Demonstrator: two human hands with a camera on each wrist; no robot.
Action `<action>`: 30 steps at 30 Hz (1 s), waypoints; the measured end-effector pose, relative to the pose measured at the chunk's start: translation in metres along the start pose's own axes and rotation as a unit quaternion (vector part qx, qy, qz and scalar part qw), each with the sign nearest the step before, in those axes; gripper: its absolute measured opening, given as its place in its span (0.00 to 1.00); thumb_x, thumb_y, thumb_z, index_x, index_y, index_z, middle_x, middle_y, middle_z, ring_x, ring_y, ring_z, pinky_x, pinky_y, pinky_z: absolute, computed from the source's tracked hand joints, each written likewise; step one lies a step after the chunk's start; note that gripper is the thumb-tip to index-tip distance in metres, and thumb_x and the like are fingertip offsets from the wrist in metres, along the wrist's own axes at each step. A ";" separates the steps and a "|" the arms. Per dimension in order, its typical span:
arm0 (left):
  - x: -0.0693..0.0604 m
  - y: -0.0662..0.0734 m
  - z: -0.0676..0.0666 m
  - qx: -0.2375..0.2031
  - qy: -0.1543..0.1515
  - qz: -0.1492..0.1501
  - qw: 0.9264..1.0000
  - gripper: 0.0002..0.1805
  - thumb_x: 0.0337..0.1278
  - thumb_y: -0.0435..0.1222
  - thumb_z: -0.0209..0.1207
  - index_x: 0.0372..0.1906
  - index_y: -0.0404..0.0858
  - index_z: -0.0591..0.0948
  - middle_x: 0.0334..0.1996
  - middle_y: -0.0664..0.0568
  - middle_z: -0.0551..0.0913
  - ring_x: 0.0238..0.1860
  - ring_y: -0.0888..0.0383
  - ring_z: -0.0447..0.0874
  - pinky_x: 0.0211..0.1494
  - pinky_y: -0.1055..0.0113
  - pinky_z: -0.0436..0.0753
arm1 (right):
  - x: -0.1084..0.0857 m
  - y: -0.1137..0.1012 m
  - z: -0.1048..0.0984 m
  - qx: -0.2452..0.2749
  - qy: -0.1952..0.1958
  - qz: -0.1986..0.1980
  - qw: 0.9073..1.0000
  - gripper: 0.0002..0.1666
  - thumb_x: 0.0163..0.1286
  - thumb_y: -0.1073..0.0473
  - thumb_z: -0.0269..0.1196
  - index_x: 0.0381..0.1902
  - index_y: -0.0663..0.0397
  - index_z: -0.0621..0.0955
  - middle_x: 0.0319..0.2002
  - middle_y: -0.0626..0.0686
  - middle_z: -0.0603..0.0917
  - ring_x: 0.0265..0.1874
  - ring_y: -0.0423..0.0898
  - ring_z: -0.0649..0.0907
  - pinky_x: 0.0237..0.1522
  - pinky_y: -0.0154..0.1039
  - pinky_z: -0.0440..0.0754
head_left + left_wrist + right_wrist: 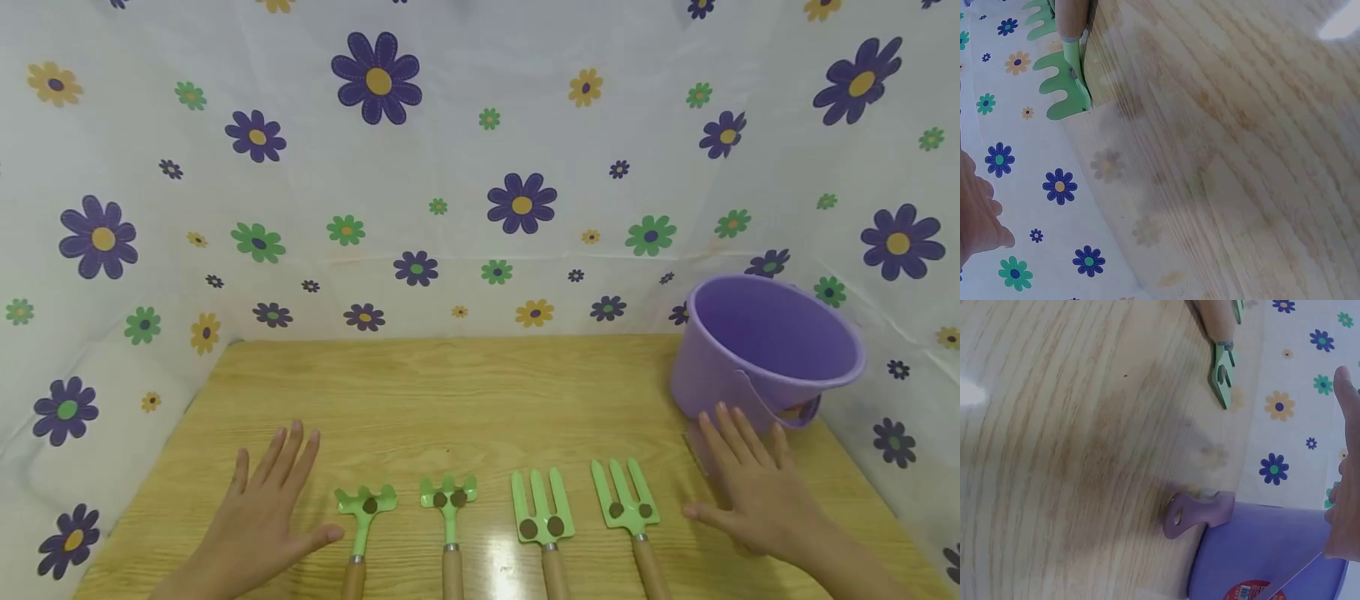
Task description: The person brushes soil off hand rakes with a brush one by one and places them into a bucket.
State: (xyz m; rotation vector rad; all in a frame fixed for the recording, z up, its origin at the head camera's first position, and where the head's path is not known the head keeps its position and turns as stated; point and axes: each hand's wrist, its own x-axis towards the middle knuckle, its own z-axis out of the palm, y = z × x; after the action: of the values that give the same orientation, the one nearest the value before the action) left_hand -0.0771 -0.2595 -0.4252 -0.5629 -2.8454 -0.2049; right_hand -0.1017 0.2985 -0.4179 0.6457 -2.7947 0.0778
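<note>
Four green garden tools with wooden handles lie in a row: two small rakes (365, 507) (449, 497) at left and two three-pronged forks (543, 515) (626, 503) at right, each with brown round spots on its head. My left hand (258, 512) is spread, palm down, beside the leftmost rake, holding nothing. With fingers spread, my right hand (757, 496) hovers right of the forks, in front of a purple bucket (712, 367), over a purple object. In the right wrist view that purple object (1194, 514), with a hole in its end, lies beside the bucket (1260, 550).
The wooden table (450, 400) is backed and flanked by a white cloth (450, 150) printed with purple, green and orange flowers. The bucket stands upright at the table's right rear, its handle hanging down at the front. A red label (1254, 591) is on it.
</note>
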 end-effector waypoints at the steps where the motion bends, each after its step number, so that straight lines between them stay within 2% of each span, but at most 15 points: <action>1: 0.000 0.000 0.000 -0.002 -0.001 -0.002 1.000 0.59 0.47 0.61 0.62 0.75 0.40 0.41 0.75 0.45 0.33 0.73 0.56 0.22 0.70 0.44 0.21 | 0.000 0.001 0.001 0.002 -0.001 0.002 1.000 0.64 0.55 0.31 0.62 0.75 0.56 0.43 0.74 0.62 0.41 0.74 0.53 0.37 0.69 0.62 0.26; 7: -0.004 0.001 0.004 -0.007 -0.002 -0.007 1.000 0.59 0.47 0.61 0.61 0.75 0.41 0.40 0.75 0.44 0.34 0.73 0.57 0.21 0.70 0.44 0.22 | 0.000 0.004 0.006 0.003 -0.003 0.006 1.000 0.64 0.55 0.32 0.62 0.74 0.56 0.44 0.73 0.65 0.45 0.74 0.55 0.39 0.69 0.62 0.26; 11: -0.008 0.002 0.007 -0.006 -0.003 -0.009 1.000 0.59 0.47 0.61 0.61 0.75 0.39 0.43 0.75 0.43 0.36 0.74 0.56 0.23 0.70 0.44 0.22 | -0.002 0.006 0.009 0.000 -0.009 0.015 1.000 0.64 0.56 0.31 0.62 0.74 0.57 0.43 0.73 0.65 0.45 0.74 0.54 0.37 0.69 0.61 0.25; 13: -0.009 0.002 0.009 -0.003 -0.006 -0.011 1.000 0.59 0.47 0.62 0.61 0.75 0.40 0.42 0.75 0.44 0.36 0.75 0.51 0.27 0.70 0.45 0.21 | -0.002 0.007 0.010 0.000 -0.008 0.020 1.000 0.64 0.56 0.31 0.61 0.74 0.57 0.44 0.73 0.65 0.47 0.74 0.54 0.38 0.69 0.60 0.25; 20: -0.015 0.002 0.015 0.003 -0.004 -0.007 1.000 0.60 0.46 0.64 0.59 0.75 0.41 0.41 0.74 0.40 0.41 0.73 0.57 0.23 0.70 0.42 0.24 | -0.005 0.010 0.015 0.008 -0.006 0.035 0.999 0.63 0.56 0.31 0.61 0.74 0.58 0.44 0.72 0.68 0.49 0.73 0.52 0.36 0.69 0.59 0.24; 22: -0.017 0.003 0.016 0.000 -0.010 -0.011 1.000 0.60 0.47 0.63 0.60 0.75 0.39 0.42 0.74 0.38 0.43 0.75 0.51 0.29 0.70 0.47 0.21 | -0.006 0.011 0.016 0.011 -0.004 0.036 0.999 0.63 0.57 0.32 0.62 0.74 0.58 0.44 0.72 0.68 0.49 0.73 0.50 0.35 0.69 0.58 0.23; 25: -0.019 0.006 0.018 -0.006 -0.028 -0.023 0.999 0.59 0.47 0.63 0.60 0.75 0.38 0.42 0.72 0.36 0.49 0.74 0.44 0.43 0.70 0.50 0.20 | -0.006 0.012 0.018 0.013 -0.002 0.037 0.999 0.62 0.56 0.33 0.63 0.74 0.58 0.45 0.71 0.69 0.51 0.73 0.50 0.36 0.69 0.57 0.24; 27: -0.021 0.008 0.019 -0.014 -0.043 -0.036 0.998 0.60 0.47 0.63 0.60 0.75 0.38 0.42 0.72 0.35 0.51 0.72 0.40 0.49 0.71 0.46 0.24 | -0.007 0.013 0.019 0.013 -0.001 0.037 0.999 0.62 0.56 0.33 0.63 0.74 0.58 0.45 0.71 0.69 0.52 0.73 0.51 0.37 0.70 0.58 0.25; 30: -0.024 0.011 0.021 -0.028 -0.060 -0.054 0.996 0.59 0.47 0.64 0.59 0.74 0.38 0.44 0.71 0.34 0.55 0.69 0.37 0.55 0.70 0.36 0.35 | -0.009 0.015 0.020 0.011 -0.002 0.038 0.999 0.62 0.57 0.32 0.61 0.74 0.58 0.46 0.71 0.70 0.53 0.74 0.52 0.39 0.70 0.58 0.27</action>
State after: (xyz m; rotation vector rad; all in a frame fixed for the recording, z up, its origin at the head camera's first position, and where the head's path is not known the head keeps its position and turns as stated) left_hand -0.0555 -0.2543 -0.4508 -0.4460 -2.9981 -0.2802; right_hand -0.1060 0.3135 -0.4396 0.5459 -2.8250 0.1236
